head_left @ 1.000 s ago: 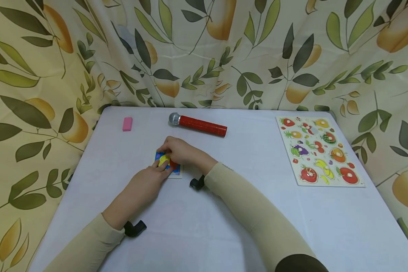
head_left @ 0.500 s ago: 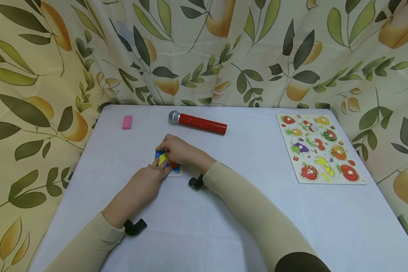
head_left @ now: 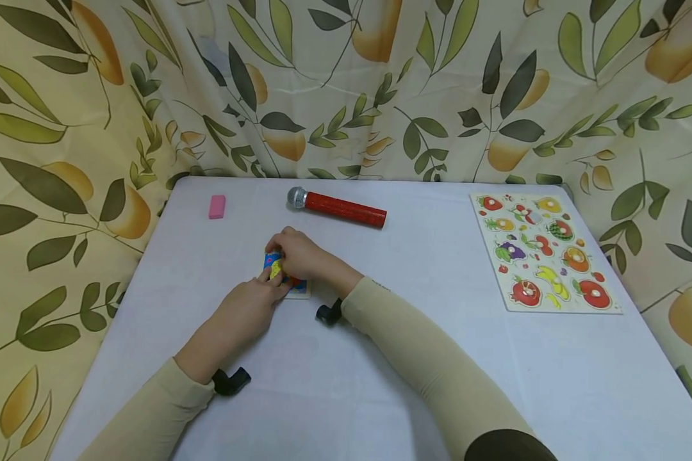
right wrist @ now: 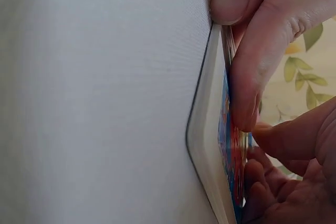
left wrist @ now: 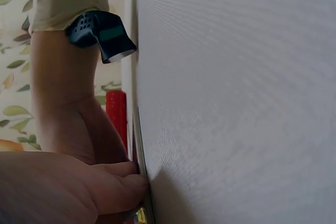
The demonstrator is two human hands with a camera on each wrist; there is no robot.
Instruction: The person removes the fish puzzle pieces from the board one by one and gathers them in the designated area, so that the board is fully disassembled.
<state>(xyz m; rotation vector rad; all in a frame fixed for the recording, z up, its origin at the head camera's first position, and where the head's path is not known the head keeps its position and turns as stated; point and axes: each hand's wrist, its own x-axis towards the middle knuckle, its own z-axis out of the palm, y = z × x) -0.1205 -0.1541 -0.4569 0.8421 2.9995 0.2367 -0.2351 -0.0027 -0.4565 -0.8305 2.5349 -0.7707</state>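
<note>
At the left, we see the leaf-and-fruit patterned curtain [head_left: 43, 186], then a pink block [head_left: 216, 207] lying near the far left corner of the white tablecloth [head_left: 369, 384]. Next comes the left hand [head_left: 247, 310], palm down and partly bent: its thumb sits against the edge of a small blue board [head_left: 299, 295] while a finger presses the coloured face, so we see it grip the board by that side. The board lies flat on the cloth, left of the table's middle, mostly covered by both hands. Above its far part is the right hand [head_left: 301, 255], fingers curled inward; we cannot tell whether it pinches a piece or only touches the board. Beyond it, we see a red microphone [head_left: 343, 209] lying with its silver head to the left. Well apart, at the far right, lies a fruit board [head_left: 544, 256].
</note>
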